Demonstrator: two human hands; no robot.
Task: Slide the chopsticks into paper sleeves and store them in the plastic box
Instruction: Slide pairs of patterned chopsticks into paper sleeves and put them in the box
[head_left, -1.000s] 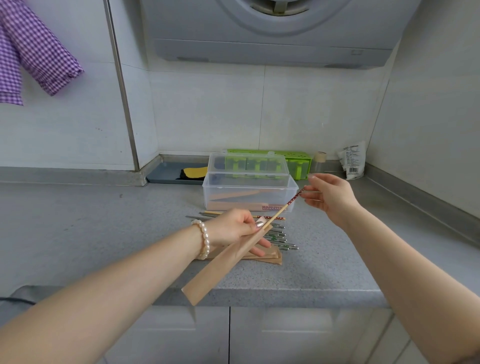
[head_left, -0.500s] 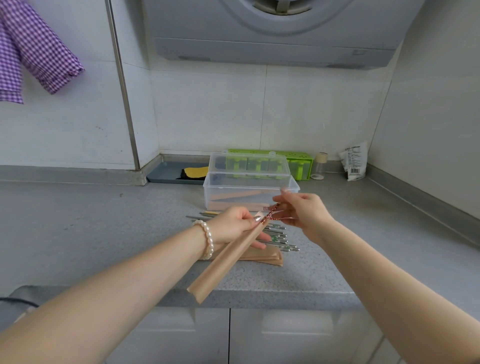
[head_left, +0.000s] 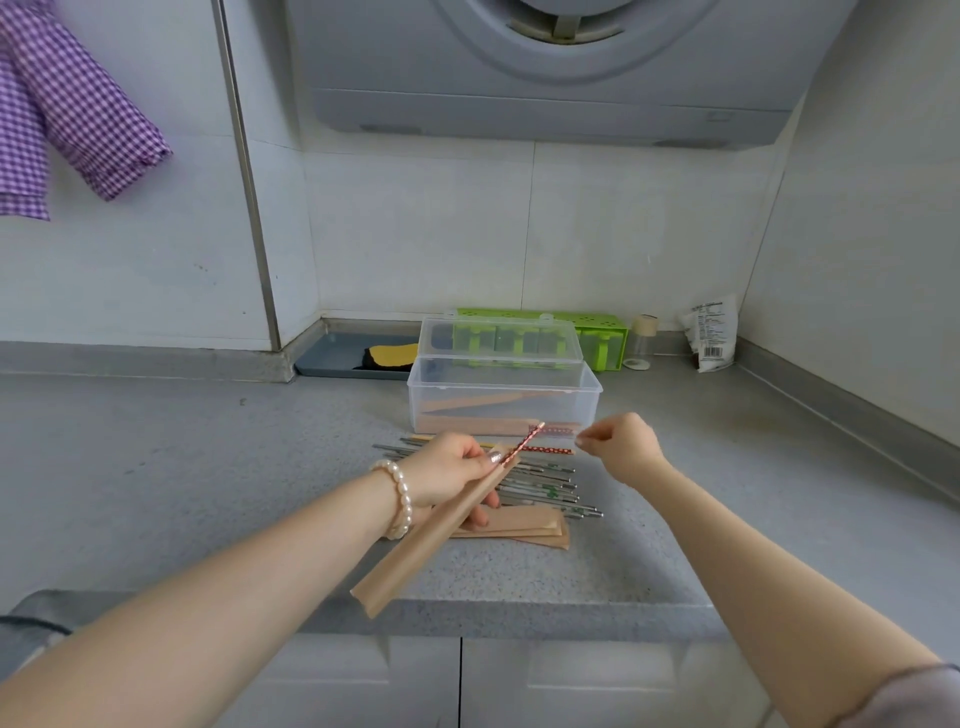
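Observation:
My left hand (head_left: 449, 470) grips a brown paper sleeve (head_left: 415, 553) that slants down toward the counter's front edge. Red-patterned chopstick ends (head_left: 529, 439) stick out of its upper mouth. My right hand (head_left: 621, 449) hovers to the right of those ends, apart from them, with its fingers pinched and nothing visible between them. Behind the hands stands the clear plastic box (head_left: 589, 400), its lid (head_left: 498, 340) tipped up, with several sleeved chopsticks (head_left: 493, 402) inside. Loose metal chopsticks (head_left: 553, 488) and a stack of empty sleeves (head_left: 527, 525) lie on the counter under my hands.
A red-patterned chopstick (head_left: 548, 450) lies in front of the box. Along the back wall are a green container (head_left: 602, 335), a small jar (head_left: 641, 340), a packet (head_left: 711, 332) and a grey tray (head_left: 332, 358) with a sponge. A purple checked cloth (head_left: 67, 104) hangs at left.
My right hand pushed the chopsticks down into the sleeve, then let go and drew off to the right. Less of the chopsticks shows now. The left hand stayed in place.

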